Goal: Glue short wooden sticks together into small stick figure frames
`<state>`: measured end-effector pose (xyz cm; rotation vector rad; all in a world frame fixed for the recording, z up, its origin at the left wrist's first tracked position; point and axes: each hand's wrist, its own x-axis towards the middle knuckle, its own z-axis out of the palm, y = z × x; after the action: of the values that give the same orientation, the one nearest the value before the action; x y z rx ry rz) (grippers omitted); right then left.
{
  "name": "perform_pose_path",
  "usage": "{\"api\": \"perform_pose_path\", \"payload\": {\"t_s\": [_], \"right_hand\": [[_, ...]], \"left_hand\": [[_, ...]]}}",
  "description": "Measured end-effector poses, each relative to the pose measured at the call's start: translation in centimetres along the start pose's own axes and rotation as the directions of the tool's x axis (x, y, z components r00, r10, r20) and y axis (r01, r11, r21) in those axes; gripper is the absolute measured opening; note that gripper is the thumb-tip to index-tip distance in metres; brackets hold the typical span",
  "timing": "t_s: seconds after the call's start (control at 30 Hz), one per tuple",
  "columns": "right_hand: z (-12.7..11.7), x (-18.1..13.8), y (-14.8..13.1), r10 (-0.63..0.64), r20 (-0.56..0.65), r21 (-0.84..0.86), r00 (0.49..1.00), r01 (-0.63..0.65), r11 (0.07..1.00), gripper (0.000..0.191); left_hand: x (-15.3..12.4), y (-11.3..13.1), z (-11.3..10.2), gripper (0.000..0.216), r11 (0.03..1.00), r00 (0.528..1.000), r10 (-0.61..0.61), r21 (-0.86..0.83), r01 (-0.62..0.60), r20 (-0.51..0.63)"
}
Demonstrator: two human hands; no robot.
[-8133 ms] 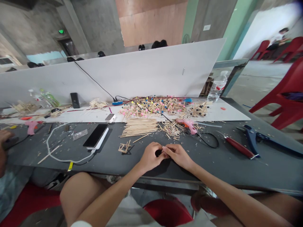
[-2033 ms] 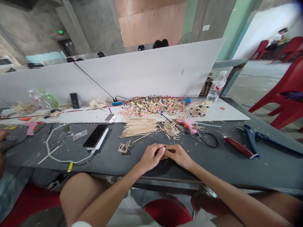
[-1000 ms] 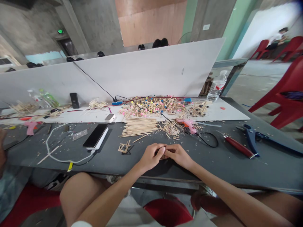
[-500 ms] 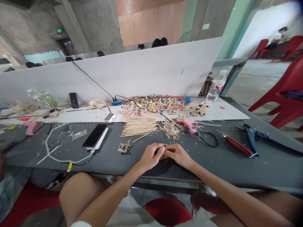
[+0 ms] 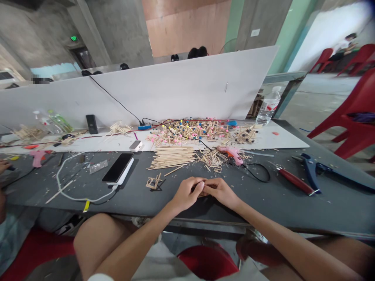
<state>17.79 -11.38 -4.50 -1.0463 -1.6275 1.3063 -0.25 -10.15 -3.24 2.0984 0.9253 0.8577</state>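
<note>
My left hand (image 5: 189, 192) and my right hand (image 5: 221, 191) meet close to the table's near edge, with fingertips pressed together. Both are closed around wooden sticks (image 5: 202, 195), of which only a bit shows beneath the fingers; their shape is mostly hidden. To the left of my hands stands a small open frame of glued sticks (image 5: 154, 182). Beyond them lie a row of long thin sticks (image 5: 171, 157) and a heap of short stick offcuts (image 5: 211, 160). A pink glue gun (image 5: 233, 155) rests beside the offcuts.
A phone on a white power bank (image 5: 118, 169) lies to the left. On the right are a red-handled tool (image 5: 295, 181) and blue cutters (image 5: 312, 171). Colour-tipped stick pieces (image 5: 193, 130) pile before a white partition (image 5: 175, 93). A water bottle (image 5: 267, 107) stands at the back right.
My hands and what they hold look unmoved. At the far left edge, another person's hand has come into view over the table, holding something dark.
</note>
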Motion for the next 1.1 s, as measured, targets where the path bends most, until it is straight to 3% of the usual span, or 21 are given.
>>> {"api": "perform_pose_path", "payload": {"t_s": [0.53, 0.77, 1.1], "right_hand": [[0.05, 0.03, 0.08, 0.01, 0.004, 0.003, 1.0, -0.01, 1.0, 0.041], [-0.09, 0.07, 0.36, -0.025, -0.016, -0.098, 1.0, 0.023, 0.995, 0.045], [-0.1, 0.11, 0.52, -0.031, -0.02, -0.115, 0.999, 0.029, 0.993, 0.043]], "left_hand": [[0.02, -0.04, 0.07, 0.041, 1.0, 1.0, -0.006, 0.013, 0.006, -0.007], [-0.01, -0.13, 0.08, 0.041, 1.0, 1.0, -0.005, 0.011, 0.005, -0.007], [-0.01, -0.03, 0.03, 0.041, 1.0, 1.0, -0.004, 0.007, 0.004, -0.006]]}}
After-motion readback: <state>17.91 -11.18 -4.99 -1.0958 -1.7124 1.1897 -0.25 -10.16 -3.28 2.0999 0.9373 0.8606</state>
